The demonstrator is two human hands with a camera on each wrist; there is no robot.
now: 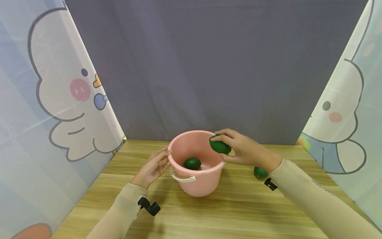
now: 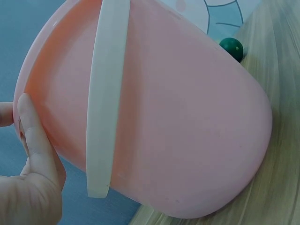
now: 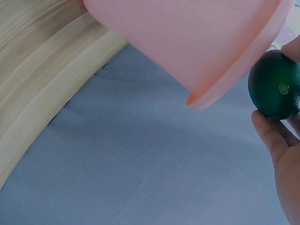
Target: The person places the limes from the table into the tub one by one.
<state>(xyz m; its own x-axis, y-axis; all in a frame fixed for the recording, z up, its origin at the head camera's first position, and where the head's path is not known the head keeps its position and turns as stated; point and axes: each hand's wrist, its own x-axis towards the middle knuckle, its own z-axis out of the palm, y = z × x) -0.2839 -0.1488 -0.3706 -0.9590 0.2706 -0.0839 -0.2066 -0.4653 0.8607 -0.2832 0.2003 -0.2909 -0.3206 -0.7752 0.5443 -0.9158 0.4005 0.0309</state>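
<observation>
A pink bucket (image 1: 199, 181) stands upright on the wooden table, its white handle (image 1: 183, 179) hanging down at the front left. My left hand (image 1: 153, 168) grips the bucket's left rim, with the thumb (image 2: 33, 126) against the outer wall just below the lip. Over the right side of the opening, my right hand (image 1: 245, 148) holds a smooth, dark green oval fruit (image 1: 220, 144) between thumb and fingers. A small stem scar shows on this fruit (image 3: 276, 85) in the right wrist view. Inside the bucket, a second green fruit (image 1: 192, 163) lies on the bottom.
Another green fruit (image 1: 260, 172) rests on the table to the right of the bucket, partly hidden by my right forearm. Behind the table (image 1: 238, 205) hangs a grey cloth (image 1: 209, 66). Curtains with cartoon prints (image 1: 59, 99) flank both sides.
</observation>
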